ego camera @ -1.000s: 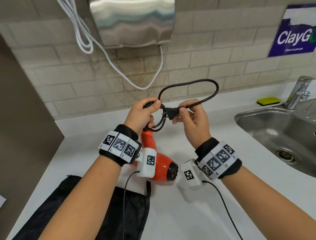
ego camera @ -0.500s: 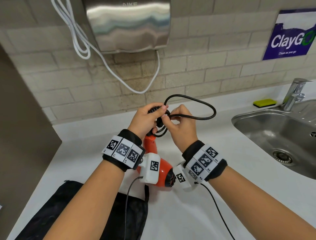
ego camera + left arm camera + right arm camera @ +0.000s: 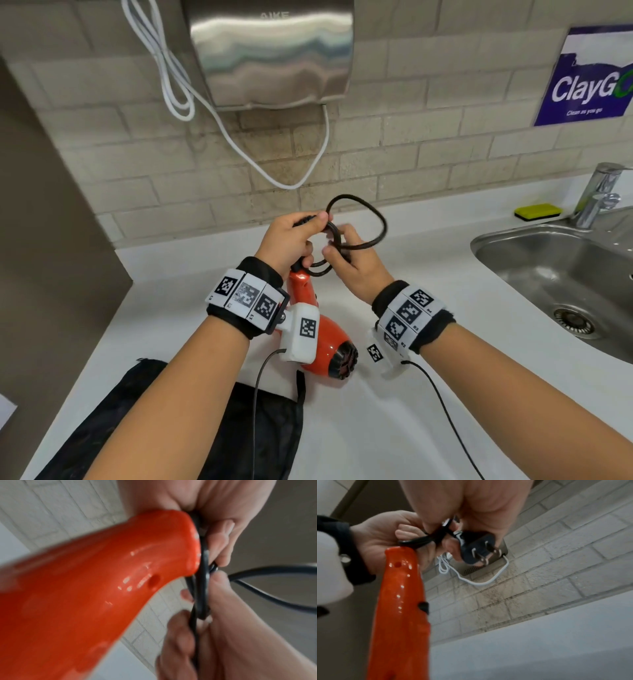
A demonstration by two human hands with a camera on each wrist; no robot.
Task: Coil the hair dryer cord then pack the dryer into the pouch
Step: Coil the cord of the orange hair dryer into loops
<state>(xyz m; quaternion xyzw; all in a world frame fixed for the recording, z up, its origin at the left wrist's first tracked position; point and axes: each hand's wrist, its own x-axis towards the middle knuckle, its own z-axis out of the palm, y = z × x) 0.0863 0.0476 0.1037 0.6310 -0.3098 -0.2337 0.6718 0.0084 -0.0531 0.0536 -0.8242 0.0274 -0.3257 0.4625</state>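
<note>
An orange hair dryer [image 3: 325, 337] hangs above the white counter, its handle [image 3: 402, 588] pointing up toward my hands. My left hand [image 3: 291, 240] grips the bundled black cord [image 3: 363, 219] at the handle's end [image 3: 188, 540]. My right hand [image 3: 356, 263] holds the black plug [image 3: 476, 550] and the cord beside it, touching the left hand. One loop of cord arcs up and to the right of the hands. A black pouch [image 3: 171, 428] lies flat on the counter near the front left, under my left forearm.
A steel sink [image 3: 555, 274] with a tap [image 3: 596, 195] is at the right, a yellow sponge [image 3: 537, 211] behind it. A steel hand dryer [image 3: 270, 51] with a white cable [image 3: 222, 116] hangs on the brick wall. A brown panel [image 3: 51, 240] borders the counter's left.
The right hand brought the plug in against the left hand, and the large loop of cord shrank. The dryer stayed hanging from the left hand.
</note>
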